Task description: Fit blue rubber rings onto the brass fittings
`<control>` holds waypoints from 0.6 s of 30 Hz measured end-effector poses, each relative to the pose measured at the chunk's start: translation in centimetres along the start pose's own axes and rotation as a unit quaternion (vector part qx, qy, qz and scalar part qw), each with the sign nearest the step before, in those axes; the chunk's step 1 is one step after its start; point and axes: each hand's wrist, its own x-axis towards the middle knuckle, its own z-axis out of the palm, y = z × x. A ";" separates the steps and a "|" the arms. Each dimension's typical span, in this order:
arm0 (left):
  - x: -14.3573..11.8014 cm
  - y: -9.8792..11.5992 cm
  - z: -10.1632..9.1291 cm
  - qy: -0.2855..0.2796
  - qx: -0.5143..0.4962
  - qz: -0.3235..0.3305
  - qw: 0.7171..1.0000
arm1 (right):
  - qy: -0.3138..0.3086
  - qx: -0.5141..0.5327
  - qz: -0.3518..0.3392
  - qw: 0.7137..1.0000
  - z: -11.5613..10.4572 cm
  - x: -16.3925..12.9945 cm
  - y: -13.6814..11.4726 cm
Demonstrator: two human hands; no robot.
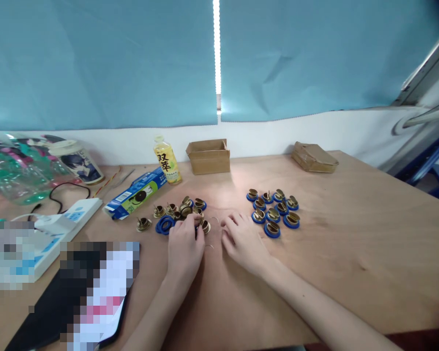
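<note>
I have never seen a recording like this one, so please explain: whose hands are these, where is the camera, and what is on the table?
There is no machine here. A person wears a camera on the head, looking down at their own bare hands over a wooden table. The left hand touches a loose pile of brass parts beside some blue rings; whether its grip closes on one piece I cannot tell. The right hand rests open on the table, holding nothing. To its right stand brass parts already fitted with blue rings. Further back are a yellow bottle, an open cardboard box, a blue carton and a white power strip.
</note>
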 end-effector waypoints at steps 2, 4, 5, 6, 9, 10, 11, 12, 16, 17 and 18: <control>-0.1 0.0 0.0 0.001 -0.003 0.001 1.000 | -0.003 0.003 0.000 1.000 0.1 0.0 0.0; -0.1 0.2 -0.1 0.013 -0.026 -0.007 1.000 | -0.009 0.001 -0.002 1.000 0.3 -0.1 0.1; -0.2 0.3 -0.1 0.027 -0.045 -0.014 0.999 | -0.012 -0.002 -0.004 1.000 0.4 -0.1 0.1; -0.3 0.4 -0.1 0.046 -0.067 -0.022 0.996 | -0.017 -0.006 -0.006 1.000 0.4 -0.1 0.1; -0.4 1.0 -0.4 0.108 -0.141 -0.049 0.983 | -0.030 -0.012 -0.010 0.999 0.6 -0.2 0.0; -0.4 1.1 -0.4 0.119 -0.175 -0.061 0.975 | -0.034 -0.010 -0.010 0.999 0.6 -0.2 -0.1; -0.4 1.2 -0.5 0.121 -0.220 -0.074 0.965 | -0.037 -0.007 -0.012 0.999 0.7 -0.2 -0.1; -0.3 1.3 -0.6 0.117 -0.270 -0.088 0.952 | -0.042 -0.003 -0.018 0.999 0.7 -0.2 -0.2; 0.2 1.1 -0.5 0.090 -0.426 -0.145 0.889 | -0.068 0.012 -0.048 0.996 1.0 -0.2 -0.5; 0.3 1.0 -0.5 0.086 -0.447 -0.158 0.876 | -0.074 0.015 -0.051 0.996 1.1 -0.2 -0.6; 0.5 1.0 -0.5 0.084 -0.468 -0.171 0.863 | -0.078 0.018 -0.051 0.995 1.2 -0.2 -0.7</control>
